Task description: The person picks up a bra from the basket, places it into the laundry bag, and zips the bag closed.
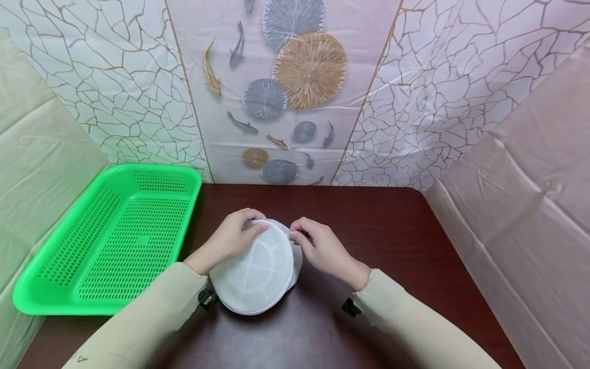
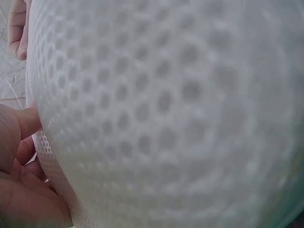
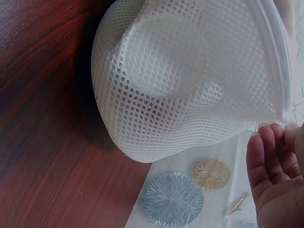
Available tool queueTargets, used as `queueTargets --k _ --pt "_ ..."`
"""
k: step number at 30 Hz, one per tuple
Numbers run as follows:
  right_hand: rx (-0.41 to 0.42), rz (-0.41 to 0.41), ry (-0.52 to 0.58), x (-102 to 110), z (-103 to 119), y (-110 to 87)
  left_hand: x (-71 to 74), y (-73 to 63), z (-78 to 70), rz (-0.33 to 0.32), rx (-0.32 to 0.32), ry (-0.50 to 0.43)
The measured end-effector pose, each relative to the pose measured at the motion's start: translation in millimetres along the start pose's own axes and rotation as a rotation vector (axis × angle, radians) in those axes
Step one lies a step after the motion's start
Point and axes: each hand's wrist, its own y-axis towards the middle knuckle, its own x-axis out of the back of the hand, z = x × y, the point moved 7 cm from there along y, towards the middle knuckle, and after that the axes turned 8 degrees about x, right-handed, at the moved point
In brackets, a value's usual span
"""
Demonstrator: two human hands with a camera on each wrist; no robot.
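Note:
A white mesh laundry bag [image 1: 253,274], rounded, with a piped edge, stands tilted over the table in the head view. My left hand [image 1: 232,236] grips its upper left edge, thumb on the near face and the other fingers behind. At the bag's upper right edge, my right hand [image 1: 322,248] pinches a small piece with thumb and fingertips; what exactly is hidden. In the right wrist view the mesh [image 3: 156,123] bulges, and a pale round outline shows through it. Mesh [image 2: 156,95] fills most of the left wrist view, with the left hand [image 2: 28,190] at its edge.
A green perforated plastic basket [image 1: 193,189] stands at the left of the dark red-brown table [image 1: 382,220]. Patterned sheeting [image 1: 152,102] hangs behind the table, and plain beige cloth [image 1: 516,205] lines the right side.

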Motion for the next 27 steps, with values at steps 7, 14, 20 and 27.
queueTargets --k 7,14,20,27 --pt "-0.012 0.004 0.0 0.5 0.6 -0.2 2.2 1.0 2.5 -0.004 0.006 0.004" --pt "-0.011 -0.007 -0.013 0.5 -0.5 -0.9 7.5 1.8 9.6 -0.011 0.051 0.0" --pt "-0.019 0.001 -0.014 0.4 -1.5 -1.5 7.9 4.0 12.6 -0.008 0.03 -0.007" --pt "-0.021 -0.001 -0.012 1.4 -0.2 -1.7 11.6 6.6 20.7 -0.032 0.043 -0.018"
